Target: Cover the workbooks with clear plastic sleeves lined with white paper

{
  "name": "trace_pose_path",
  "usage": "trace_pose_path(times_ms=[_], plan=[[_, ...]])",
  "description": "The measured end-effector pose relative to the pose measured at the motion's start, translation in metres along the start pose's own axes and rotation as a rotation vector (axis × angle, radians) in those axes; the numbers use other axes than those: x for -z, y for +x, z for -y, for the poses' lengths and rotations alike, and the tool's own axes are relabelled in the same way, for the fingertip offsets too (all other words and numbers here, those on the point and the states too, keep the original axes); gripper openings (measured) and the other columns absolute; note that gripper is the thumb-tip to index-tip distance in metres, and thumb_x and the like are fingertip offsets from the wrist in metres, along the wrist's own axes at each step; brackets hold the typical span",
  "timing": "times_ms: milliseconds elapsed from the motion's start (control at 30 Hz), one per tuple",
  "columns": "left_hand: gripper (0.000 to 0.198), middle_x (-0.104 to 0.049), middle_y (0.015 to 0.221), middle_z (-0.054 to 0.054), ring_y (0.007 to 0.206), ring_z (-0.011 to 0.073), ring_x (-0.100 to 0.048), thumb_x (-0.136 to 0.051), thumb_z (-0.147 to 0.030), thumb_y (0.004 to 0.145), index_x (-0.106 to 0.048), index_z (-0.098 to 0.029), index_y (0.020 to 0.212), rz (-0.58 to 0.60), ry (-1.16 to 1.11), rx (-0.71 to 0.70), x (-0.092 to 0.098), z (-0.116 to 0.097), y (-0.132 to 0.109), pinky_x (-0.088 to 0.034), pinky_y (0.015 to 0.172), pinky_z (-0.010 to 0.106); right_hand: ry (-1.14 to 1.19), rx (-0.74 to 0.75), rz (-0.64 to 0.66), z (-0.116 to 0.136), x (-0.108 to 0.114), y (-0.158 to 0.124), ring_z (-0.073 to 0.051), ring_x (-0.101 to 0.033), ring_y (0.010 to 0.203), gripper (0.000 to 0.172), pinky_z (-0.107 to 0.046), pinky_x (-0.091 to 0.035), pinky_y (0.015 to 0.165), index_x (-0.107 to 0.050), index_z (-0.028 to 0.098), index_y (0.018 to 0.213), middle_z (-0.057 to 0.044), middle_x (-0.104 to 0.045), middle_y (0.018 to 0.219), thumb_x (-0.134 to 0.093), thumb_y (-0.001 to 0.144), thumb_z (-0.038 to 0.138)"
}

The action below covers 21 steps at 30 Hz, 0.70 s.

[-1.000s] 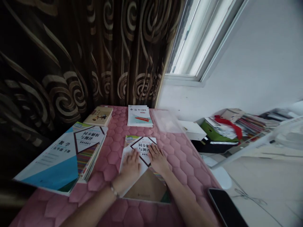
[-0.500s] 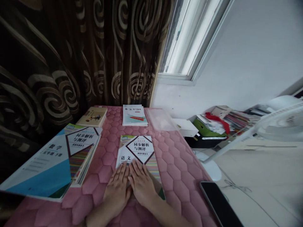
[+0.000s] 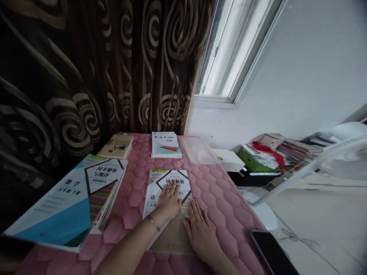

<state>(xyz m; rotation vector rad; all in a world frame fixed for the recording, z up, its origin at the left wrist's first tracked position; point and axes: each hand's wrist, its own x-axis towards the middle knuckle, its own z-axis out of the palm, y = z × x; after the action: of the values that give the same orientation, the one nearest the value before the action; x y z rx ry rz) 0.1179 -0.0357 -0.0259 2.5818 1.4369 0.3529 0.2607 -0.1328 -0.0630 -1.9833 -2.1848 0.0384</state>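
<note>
A workbook (image 3: 155, 191) with a white and striped cover lies in the middle of the pink padded cloth, its lower part covered by a plain brown surface (image 3: 172, 238). My left hand (image 3: 169, 200) rests on the cover with its fingers spread a little, and a bracelet circles that wrist. Lower and to the right, my right hand (image 3: 200, 227) lies flat at the right edge of the workbook and brown surface. Neither hand grips anything.
Large blue and white workbooks (image 3: 60, 206) lie stacked at left, a tan book (image 3: 116, 147) behind them. Booklets (image 3: 166, 145) and a clear plastic sheet (image 3: 199, 150) sit at the back. A phone (image 3: 272, 252) lies at the right edge; a white fan (image 3: 304, 162) stands beyond.
My hands have moved apart: the left went up and right over the cover, the right shifted right to the edge. More of the brown surface now shows. The camera view has shifted slightly.
</note>
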Motion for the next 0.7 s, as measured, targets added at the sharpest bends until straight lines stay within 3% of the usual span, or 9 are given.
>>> trace_pose_path(times_ms=[67,167,300,400,533,600,700], plan=[[0.057,-0.028,0.156,0.010,0.145,0.0221,-0.025,-0.034,-0.032,0.093,-0.035,-0.013,0.147,-0.046,0.019,0.037,-0.001,0.014,0.015,-0.018,0.119,0.044,0.013,0.009,-0.042,-0.005,-0.007,-0.002,-0.026,-0.025,0.144,0.063,-0.048,-0.022,0.117,-0.039,0.011,0.146,-0.012,-0.029,0.154,-0.029,0.096,0.047],[0.056,-0.032,0.155,0.012,0.144,0.0224,-0.028,-0.032,-0.031,0.094,-0.036,-0.012,0.147,-0.086,0.079,0.150,0.004,0.043,0.019,-0.020,0.118,0.043,0.017,0.009,-0.039,-0.010,-0.009,-0.006,-0.026,-0.025,0.144,0.063,-0.048,-0.023,0.117,-0.038,0.011,0.146,-0.011,-0.027,0.155,-0.028,0.095,0.047],[0.057,-0.035,0.153,0.014,0.143,0.0230,-0.028,-0.031,-0.028,0.093,-0.036,-0.007,0.146,-0.106,0.134,0.204,0.009,0.065,0.013,-0.018,0.119,0.043,-0.020,-0.043,0.056,0.003,0.012,0.005,-0.029,-0.025,0.144,0.060,-0.053,-0.018,0.117,-0.044,0.009,0.143,-0.014,-0.032,0.153,-0.033,0.094,0.042],[0.057,-0.034,0.153,0.015,0.143,0.0243,-0.029,-0.032,-0.027,0.093,-0.036,-0.007,0.146,-0.108,0.141,0.217,0.007,0.067,0.011,-0.019,0.118,0.044,-0.003,0.012,0.035,0.028,0.033,0.041,-0.030,-0.016,0.146,0.055,-0.055,-0.012,0.117,-0.049,0.011,0.140,-0.013,-0.034,0.152,-0.029,0.096,0.038],[0.058,-0.034,0.153,0.015,0.143,0.0245,-0.028,-0.036,-0.026,0.091,-0.036,-0.008,0.146,-0.091,0.145,0.179,0.007,0.065,0.011,-0.020,0.118,0.043,0.103,0.209,0.106,0.052,0.036,0.113,-0.024,-0.015,0.147,0.060,-0.041,-0.018,0.118,-0.035,0.009,0.148,-0.010,-0.025,0.157,-0.021,0.100,0.042],[0.057,-0.034,0.153,0.014,0.143,0.0235,-0.028,-0.034,-0.026,0.092,-0.037,-0.008,0.146,-0.112,0.157,0.165,0.007,0.065,0.011,-0.019,0.118,0.041,0.089,0.158,0.139,0.046,0.029,0.139,-0.022,-0.016,0.146,0.059,-0.043,-0.015,0.118,-0.032,0.010,0.149,-0.010,-0.026,0.156,-0.020,0.100,0.041],[0.056,-0.036,0.153,0.014,0.142,0.0225,-0.031,-0.031,-0.029,0.094,-0.037,-0.008,0.145,-0.144,0.171,0.176,0.006,0.067,0.011,-0.019,0.118,0.040,0.049,0.028,0.133,0.021,0.019,0.157,-0.020,-0.015,0.147,0.061,-0.041,-0.012,0.119,-0.027,0.008,0.150,-0.012,-0.022,0.157,-0.019,0.100,0.042]])
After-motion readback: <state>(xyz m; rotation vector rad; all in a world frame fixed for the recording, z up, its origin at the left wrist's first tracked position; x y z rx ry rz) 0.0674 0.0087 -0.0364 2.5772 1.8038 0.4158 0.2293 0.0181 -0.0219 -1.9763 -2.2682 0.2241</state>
